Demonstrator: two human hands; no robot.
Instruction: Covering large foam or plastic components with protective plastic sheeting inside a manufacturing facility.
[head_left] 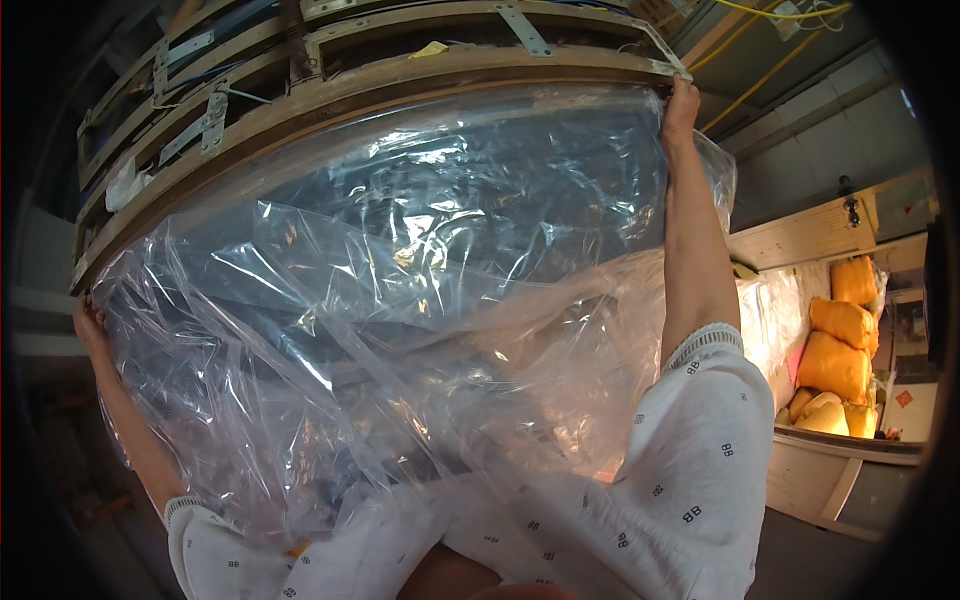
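Note:
A big, crinkled clear plastic sheet (400,330) spreads between my outstretched arms and covers most of the view. Its far edge runs along the lower rail of a wooden frame (420,75), which has metal brackets screwed to its slats. Up at the frame's right corner, my right hand (681,110) is closed with the sheet's edge at its fingers. My left hand (88,320) is closed at the opposite corner, lower on the left, where the plastic gathers beside it. The fingertips of both hands are partly hidden.
Several orange-yellow wrapped bundles (835,365) are stacked at the right, near a wooden board (805,235). Yellow cables (765,80) hang at the upper right. A white scrap (127,186) clings to the frame's left side.

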